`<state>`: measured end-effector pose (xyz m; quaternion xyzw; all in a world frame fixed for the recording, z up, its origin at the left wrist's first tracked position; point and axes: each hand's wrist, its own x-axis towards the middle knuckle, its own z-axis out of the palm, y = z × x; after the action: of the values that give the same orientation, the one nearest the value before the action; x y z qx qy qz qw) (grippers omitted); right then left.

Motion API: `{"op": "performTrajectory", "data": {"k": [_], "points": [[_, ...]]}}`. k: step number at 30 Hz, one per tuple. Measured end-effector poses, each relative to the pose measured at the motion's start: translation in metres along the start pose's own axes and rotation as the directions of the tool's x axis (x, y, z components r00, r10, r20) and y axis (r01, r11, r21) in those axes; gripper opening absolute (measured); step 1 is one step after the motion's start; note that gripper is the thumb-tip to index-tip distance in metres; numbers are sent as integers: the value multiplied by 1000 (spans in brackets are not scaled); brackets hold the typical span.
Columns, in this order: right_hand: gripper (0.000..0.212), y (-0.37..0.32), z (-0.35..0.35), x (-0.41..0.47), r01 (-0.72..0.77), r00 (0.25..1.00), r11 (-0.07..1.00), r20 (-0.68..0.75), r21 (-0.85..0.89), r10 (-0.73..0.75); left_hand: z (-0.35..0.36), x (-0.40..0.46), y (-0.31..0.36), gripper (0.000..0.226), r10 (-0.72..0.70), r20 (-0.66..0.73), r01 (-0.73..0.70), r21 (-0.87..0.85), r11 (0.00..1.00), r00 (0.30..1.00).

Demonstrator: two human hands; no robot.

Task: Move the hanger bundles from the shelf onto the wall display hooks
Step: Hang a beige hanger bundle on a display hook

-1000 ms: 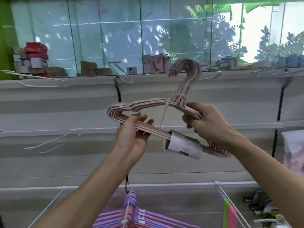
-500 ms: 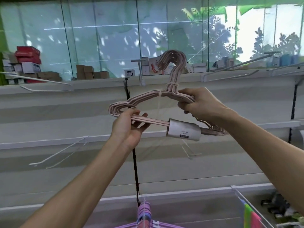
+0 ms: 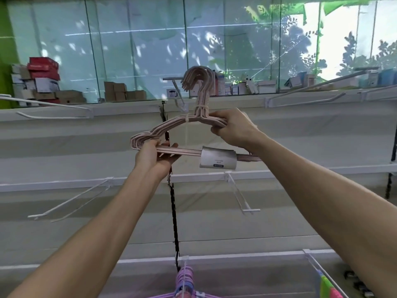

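I hold a tied bundle of pale pink hangers (image 3: 171,125) up in front of the wall, with a grey paper label (image 3: 218,160) wrapped round its bottom bar. My left hand (image 3: 153,158) grips the bottom bar near the bundle's left end. My right hand (image 3: 233,129) grips the right shoulder just below the neck. The bundle's hooks are level with the tip of a white display hook (image 3: 173,78) that sticks out from the top rail, and they overlap it in view.
More white display hooks jut from the wall: one at lower left (image 3: 71,200), one at lower middle (image 3: 242,195), long ones at upper left (image 3: 49,105) and upper right (image 3: 305,98). A purple hanger bundle (image 3: 185,282) hangs at the bottom. Boxes (image 3: 44,79) sit behind the glass.
Both hands have raised the pink bundle and levelled it out. Its hooks have come up to the tip of the top display hook, and the camera has tilted upward.
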<state>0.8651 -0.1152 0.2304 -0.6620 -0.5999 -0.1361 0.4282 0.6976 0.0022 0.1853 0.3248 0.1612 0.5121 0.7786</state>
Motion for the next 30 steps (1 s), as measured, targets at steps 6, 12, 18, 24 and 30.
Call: {"op": "performTrajectory", "data": {"k": [6,12,18,24,30], "points": [[36,5,15,25,-50,999,995,14,-88,52,-2,20,3,16,-8,-17,8,-7,1000,1000],[36,9,25,38,-58,998,988,22,-145,62,-4,42,4,14,-7,-33,7,-14,1000,999],[34,11,36,46,-51,998,979,26,-195,57,-11,56,2,16,-14,-50,12,-25,1000,999],[34,13,42,51,-35,999,973,31,-227,43,-13,70,-3,12,2,-58,-5,-36,999,998],[30,7,42,60,-20,999,961,42,-276,33,-14,83,0,14,20,-62,-22,-26,999,998]]}}
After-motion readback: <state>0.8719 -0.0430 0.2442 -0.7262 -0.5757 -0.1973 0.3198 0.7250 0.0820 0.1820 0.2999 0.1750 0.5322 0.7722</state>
